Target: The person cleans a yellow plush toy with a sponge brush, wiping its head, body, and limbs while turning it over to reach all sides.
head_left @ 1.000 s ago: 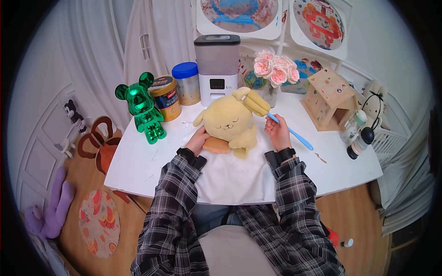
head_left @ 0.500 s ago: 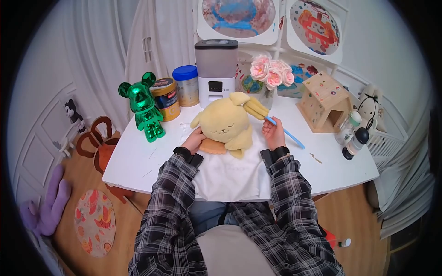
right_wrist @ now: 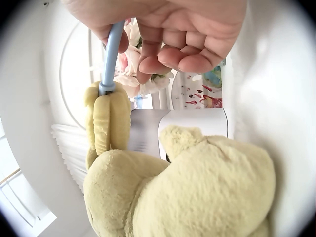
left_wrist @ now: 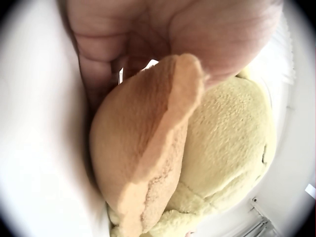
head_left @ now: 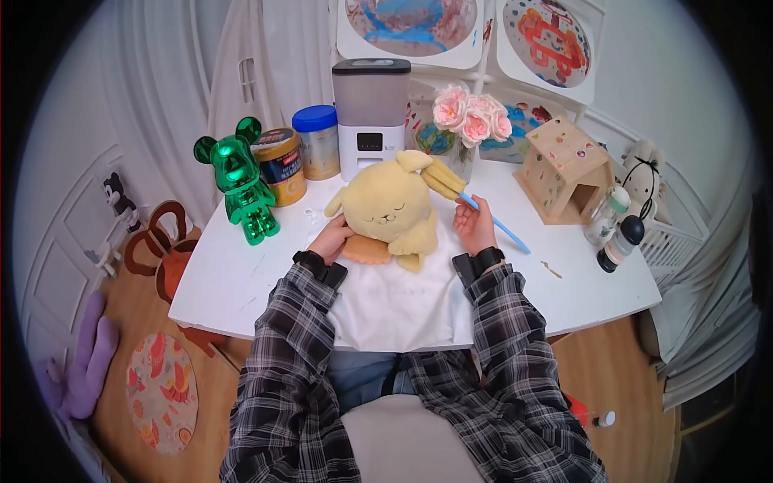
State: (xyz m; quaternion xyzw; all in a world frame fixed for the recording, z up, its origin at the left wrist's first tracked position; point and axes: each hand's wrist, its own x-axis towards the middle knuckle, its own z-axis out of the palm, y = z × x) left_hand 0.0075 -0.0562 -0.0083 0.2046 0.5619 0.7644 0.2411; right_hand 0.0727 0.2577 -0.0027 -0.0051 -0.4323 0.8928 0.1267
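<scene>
A pale yellow plush toy (head_left: 382, 209) with a sleeping face sits on a white cloth (head_left: 403, 314) on the table. My left hand (head_left: 330, 237) grips its side, beside an orange-brown plush part (left_wrist: 140, 143) at its base; some fingertips are hidden behind the toy. My right hand (head_left: 475, 225) holds the blue handle (right_wrist: 113, 57) of a duster between thumb and forefinger, the other fingers loosely bent. The duster's yellow fluffy head (right_wrist: 108, 118) lies against the top of the toy, near its ear.
Behind stand a pet feeder (head_left: 372, 121), two canisters (head_left: 318, 141) and a vase of pink roses (head_left: 471, 117). A shiny green bear figure (head_left: 241, 181) is at left. At right are a wooden house (head_left: 564, 169) and bottles (head_left: 620, 241).
The duster head has shifted slightly down along the toy's ear, its handle moving with my right hand. The toy leaned briefly and is more upright again; my left hand stays at its side.
</scene>
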